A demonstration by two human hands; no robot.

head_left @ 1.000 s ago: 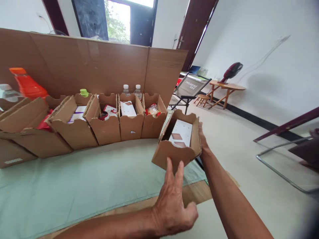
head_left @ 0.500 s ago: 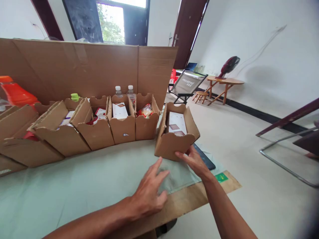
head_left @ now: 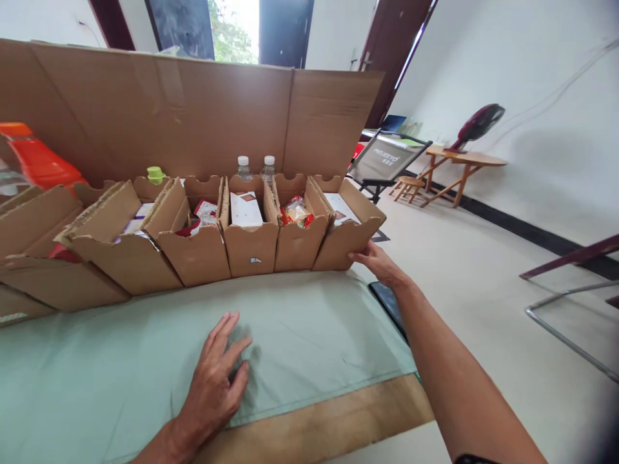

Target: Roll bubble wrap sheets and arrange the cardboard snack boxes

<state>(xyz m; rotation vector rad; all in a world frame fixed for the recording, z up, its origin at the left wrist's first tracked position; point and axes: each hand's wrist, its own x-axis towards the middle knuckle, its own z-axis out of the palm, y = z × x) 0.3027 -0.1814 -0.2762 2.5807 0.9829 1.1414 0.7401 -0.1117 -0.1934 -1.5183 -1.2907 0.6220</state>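
Observation:
At the right end of a row of cardboard bins, my right hand point(head_left: 380, 263) grips the last cardboard bin point(head_left: 342, 248) by its lower right corner. The thumb lies on the front, and the other fingers are partly hidden behind the side. A white box point(head_left: 341, 207) sits inside that bin, which stands beside a cardboard bin point(head_left: 298, 245) with a red and clear snack packet point(head_left: 296, 212). My left hand point(head_left: 217, 374) is open over the pale green cloth point(head_left: 290, 335), fingers apart and holding nothing.
More bins point(head_left: 200, 258) run leftward, holding boxes and packets. Behind them stand a tall cardboard panel point(head_left: 217, 122), clear bottles with white caps point(head_left: 243, 167) and an orange bottle point(head_left: 46, 161). A dark flat device point(head_left: 388, 306) lies by my right forearm, near the table's right edge.
My right hand has moved the bin with the white box left and back against the end of the row. My left hand has drawn away leftward. The view has shifted.

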